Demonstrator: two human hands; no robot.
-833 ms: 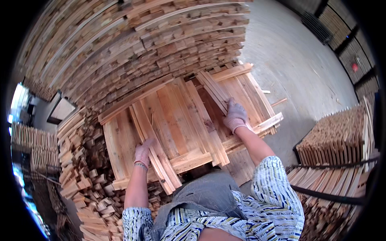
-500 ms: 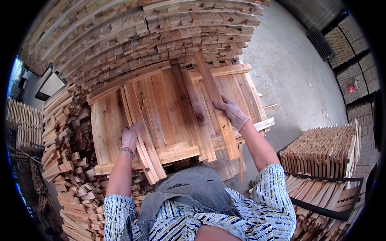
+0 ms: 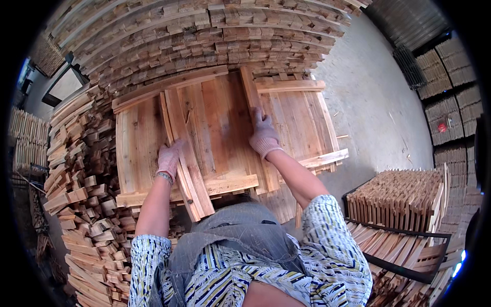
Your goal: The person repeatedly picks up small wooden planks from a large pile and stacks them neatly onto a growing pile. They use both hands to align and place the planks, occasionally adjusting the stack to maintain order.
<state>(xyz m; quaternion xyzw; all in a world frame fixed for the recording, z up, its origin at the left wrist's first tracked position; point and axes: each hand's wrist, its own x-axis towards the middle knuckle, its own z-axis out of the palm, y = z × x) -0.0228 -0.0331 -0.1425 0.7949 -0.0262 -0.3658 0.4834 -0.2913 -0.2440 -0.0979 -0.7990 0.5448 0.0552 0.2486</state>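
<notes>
My left hand [image 3: 170, 157], in a pale knitted glove, is closed around the left edge of narrow wooden slats [image 3: 188, 162], which lie slantwise across a bed of boards. My right hand [image 3: 265, 137], gloved the same way, is closed on a long wooden board [image 3: 249, 87] just right of the middle; hand and forearm cover part of it. Beneath both hands lies the flat layer of side-by-side wooden boards [image 3: 138, 138]. Crosswise strips lie along its far edge [image 3: 169, 88] and near edge [image 3: 230, 184].
A tall wall of stacked timber [image 3: 194, 46] rises beyond the boards. Loose offcuts [image 3: 97, 204] are heaped at the left. On the right, a bundle of upright slats [image 3: 396, 192] stands behind a black-framed rack [image 3: 404, 248] of wood. Concrete floor [image 3: 368, 97] shows at the right.
My right hand has moved left, bringing its board from the right side toward the middle. My left hand stays on the slats. The whole view has shifted slightly.
</notes>
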